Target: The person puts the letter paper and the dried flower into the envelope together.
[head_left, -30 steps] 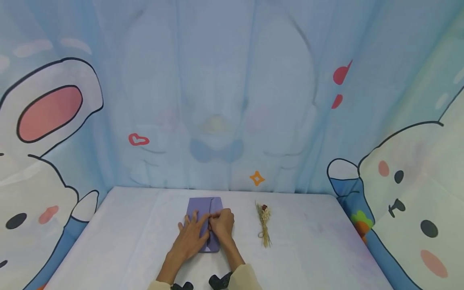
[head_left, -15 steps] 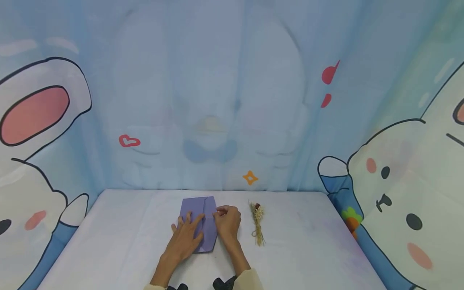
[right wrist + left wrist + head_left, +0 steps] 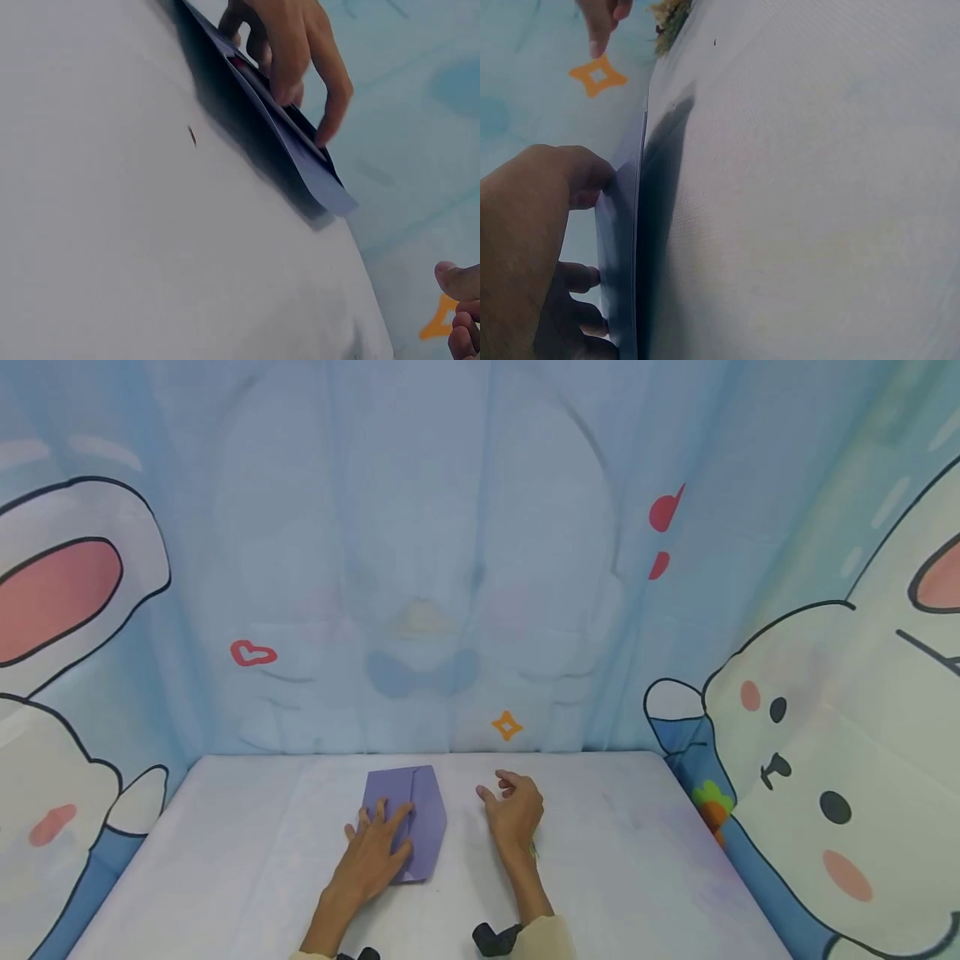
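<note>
A purple paper envelope lies flat on the white table, seen edge-on in the left wrist view and the right wrist view. My left hand rests on its left half with straight, spread fingers. My right hand hovers to the right of the envelope, fingers loosely curled and holding nothing. It covers most of a small dried flower bunch, of which only a tip shows in the head view.
A blue cartoon-rabbit curtain closes off the table at the back and both sides. An orange star print sits on it just above the table's far edge.
My right hand has let go of the envelope's flap and moved right, over the dried flower bunch. The left hand stays pressed on the envelope.
</note>
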`<state>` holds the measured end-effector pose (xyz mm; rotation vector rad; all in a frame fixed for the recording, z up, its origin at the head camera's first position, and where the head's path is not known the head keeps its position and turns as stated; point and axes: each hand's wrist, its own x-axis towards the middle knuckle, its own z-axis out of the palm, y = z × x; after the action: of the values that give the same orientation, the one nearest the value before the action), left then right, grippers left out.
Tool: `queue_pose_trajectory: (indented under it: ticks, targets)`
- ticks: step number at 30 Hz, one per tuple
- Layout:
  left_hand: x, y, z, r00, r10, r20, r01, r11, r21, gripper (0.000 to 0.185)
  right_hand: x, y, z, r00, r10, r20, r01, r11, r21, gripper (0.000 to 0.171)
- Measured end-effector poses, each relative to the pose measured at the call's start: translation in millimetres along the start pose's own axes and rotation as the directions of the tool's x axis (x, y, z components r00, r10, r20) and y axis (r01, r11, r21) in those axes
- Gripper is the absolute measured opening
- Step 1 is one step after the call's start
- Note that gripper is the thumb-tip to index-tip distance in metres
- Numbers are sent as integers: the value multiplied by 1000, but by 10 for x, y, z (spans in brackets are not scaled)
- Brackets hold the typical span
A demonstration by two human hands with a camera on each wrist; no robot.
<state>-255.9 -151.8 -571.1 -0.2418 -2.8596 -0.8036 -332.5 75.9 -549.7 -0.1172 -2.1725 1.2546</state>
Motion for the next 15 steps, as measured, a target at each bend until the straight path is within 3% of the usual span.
queue_pose_trajectory:
  ticks: [6, 15]
  targets:
    - [1, 8, -18, 1000, 4, -11, -5, 1000, -7, 56, 93, 139, -136, 999, 4, -43, -5, 1000, -13, 43]
    - [-5, 25, -20, 1000, 2, -9, -2, 1000, -8, 56, 142, 267, -272, 991, 112, -78, -113, 993, -14, 52]
